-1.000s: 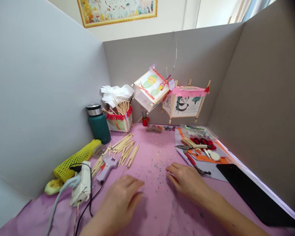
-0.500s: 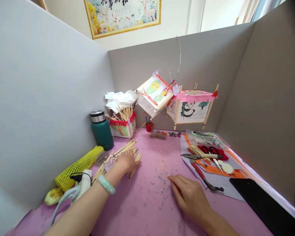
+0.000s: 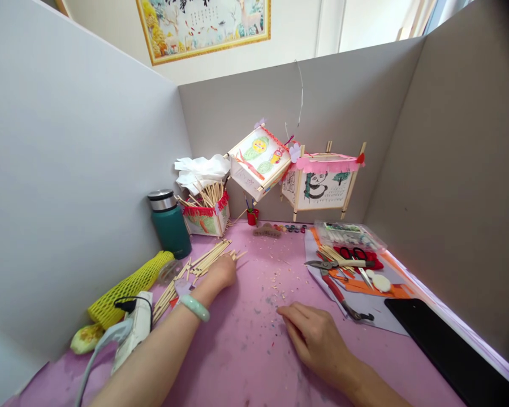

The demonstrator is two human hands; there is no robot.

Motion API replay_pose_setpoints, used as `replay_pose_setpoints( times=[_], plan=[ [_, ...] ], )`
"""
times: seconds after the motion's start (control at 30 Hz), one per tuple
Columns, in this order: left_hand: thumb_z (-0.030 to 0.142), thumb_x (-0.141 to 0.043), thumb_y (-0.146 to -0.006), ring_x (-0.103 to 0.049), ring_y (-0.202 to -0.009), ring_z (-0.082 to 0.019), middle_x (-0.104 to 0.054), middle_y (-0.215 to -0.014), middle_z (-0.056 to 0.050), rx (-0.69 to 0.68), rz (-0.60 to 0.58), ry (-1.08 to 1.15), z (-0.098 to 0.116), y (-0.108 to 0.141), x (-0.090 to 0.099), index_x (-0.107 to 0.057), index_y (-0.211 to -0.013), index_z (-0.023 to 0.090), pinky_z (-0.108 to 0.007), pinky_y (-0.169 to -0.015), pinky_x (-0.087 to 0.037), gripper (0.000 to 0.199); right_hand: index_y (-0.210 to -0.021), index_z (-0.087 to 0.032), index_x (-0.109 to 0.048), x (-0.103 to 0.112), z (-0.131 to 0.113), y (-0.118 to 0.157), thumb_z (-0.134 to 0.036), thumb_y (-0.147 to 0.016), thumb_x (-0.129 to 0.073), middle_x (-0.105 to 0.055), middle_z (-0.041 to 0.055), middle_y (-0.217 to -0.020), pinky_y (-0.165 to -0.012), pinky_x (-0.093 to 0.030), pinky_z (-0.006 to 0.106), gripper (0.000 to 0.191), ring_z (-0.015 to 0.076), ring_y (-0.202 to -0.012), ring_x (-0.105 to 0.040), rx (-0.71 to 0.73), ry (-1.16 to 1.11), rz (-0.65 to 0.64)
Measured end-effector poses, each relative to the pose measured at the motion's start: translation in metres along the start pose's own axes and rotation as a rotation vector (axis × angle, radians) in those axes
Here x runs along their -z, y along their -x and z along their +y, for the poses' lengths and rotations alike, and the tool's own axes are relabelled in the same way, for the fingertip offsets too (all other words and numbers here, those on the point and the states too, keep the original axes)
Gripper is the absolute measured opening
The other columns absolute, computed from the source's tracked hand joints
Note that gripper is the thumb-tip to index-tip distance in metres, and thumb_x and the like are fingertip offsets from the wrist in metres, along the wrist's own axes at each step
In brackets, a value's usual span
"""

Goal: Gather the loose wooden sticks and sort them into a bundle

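The left hand (image 3: 221, 270) reaches forward across the pink table cover (image 3: 254, 362) and rests on the near end of a loose pile of wooden sticks (image 3: 203, 263). Its fingers are curled down over the sticks, but from this angle it cannot be told whether they have closed on any of them. The sticks lie flat, mostly side by side, with their long axis running on a slant: one end points away toward the back wall and to the right, the other points back toward the person and to the left, past the wrist. A pale green bangle (image 3: 194, 307) sits on that wrist. To the left of the hand, beyond the sticks, lie a yellow foam net sleeve (image 3: 127, 287) and a white power strip (image 3: 136, 325); farther out, behind the pile, stands a green flask (image 3: 168, 223). The right hand (image 3: 318, 339) lies palm down on the table cover, well apart from the sticks, with fingers loosely spread and holding nothing. Just beyond its fingertips, to the right, lie red-handled pliers (image 3: 341, 294) on a grey sheet.
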State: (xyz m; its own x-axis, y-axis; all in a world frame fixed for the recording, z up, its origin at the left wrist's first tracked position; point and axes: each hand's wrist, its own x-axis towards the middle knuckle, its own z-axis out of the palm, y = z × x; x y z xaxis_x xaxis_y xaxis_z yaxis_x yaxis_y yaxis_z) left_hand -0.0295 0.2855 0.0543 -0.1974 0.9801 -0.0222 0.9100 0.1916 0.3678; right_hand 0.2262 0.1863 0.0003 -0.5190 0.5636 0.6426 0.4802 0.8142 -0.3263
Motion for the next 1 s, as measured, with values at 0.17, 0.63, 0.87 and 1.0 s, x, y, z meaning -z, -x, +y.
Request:
replay_pose_setpoints(
  times=[0.17, 0.63, 0.87, 1.0],
  plan=[
    [0.027, -0.048, -0.085, -0.06, -0.087, -0.019, -0.06, -0.093, -0.009, -0.111, 0.292, 0.504, -0.012, -0.004, 0.033, -0.049, -0.106, 0.017, -0.028, -0.08, -0.051, 0.023, -0.102, -0.014, -0.063, 0.0, 0.001, 0.001, -0.018, -0.101, -0.031, -0.055, 0.005, -0.081, -0.066, -0.03, 0.023, 0.032, 0.0113, -0.074, -0.051, -0.002, -0.001, -0.002],
    [0.055, -0.07, -0.063, -0.048, -0.053, -0.011, -0.05, -0.064, 0.001, -0.1, 0.268, 1.04, -0.024, -0.006, 0.009, -0.054, -0.088, 0.015, -0.018, -0.048, -0.039, 0.051, -0.101, -0.015, -0.063, -0.006, 0.003, 0.003, -0.021, -0.102, -0.031, -0.056, 0.004, -0.081, -0.066, -0.029, 0.024, 0.032, 0.0114, -0.073, -0.052, -0.026, -0.032, -0.061],
    [0.041, -0.06, -0.081, -0.056, -0.06, -0.016, -0.053, -0.062, -0.002, -0.036, 0.207, 0.645, -0.015, -0.005, -0.008, -0.057, -0.081, 0.016, -0.023, -0.057, -0.044, 0.025, -0.1, -0.015, -0.063, -0.006, 0.002, 0.002, -0.021, -0.102, -0.03, -0.056, 0.0044, -0.078, -0.066, -0.027, 0.024, 0.034, 0.0122, -0.071, -0.051, -0.026, -0.029, -0.077],
    [0.025, -0.07, -0.077, -0.062, -0.093, -0.029, -0.063, -0.079, -0.01, 0.009, 0.251, 0.282, -0.022, -0.021, 0.018, -0.063, -0.08, 0.016, -0.037, -0.085, -0.049, 0.012, -0.101, -0.016, -0.063, -0.005, 0.002, 0.002, -0.022, -0.102, -0.031, -0.056, 0.0042, -0.079, -0.066, -0.027, 0.023, 0.033, 0.0123, -0.072, -0.052, -0.035, -0.044, -0.076]
  ],
)
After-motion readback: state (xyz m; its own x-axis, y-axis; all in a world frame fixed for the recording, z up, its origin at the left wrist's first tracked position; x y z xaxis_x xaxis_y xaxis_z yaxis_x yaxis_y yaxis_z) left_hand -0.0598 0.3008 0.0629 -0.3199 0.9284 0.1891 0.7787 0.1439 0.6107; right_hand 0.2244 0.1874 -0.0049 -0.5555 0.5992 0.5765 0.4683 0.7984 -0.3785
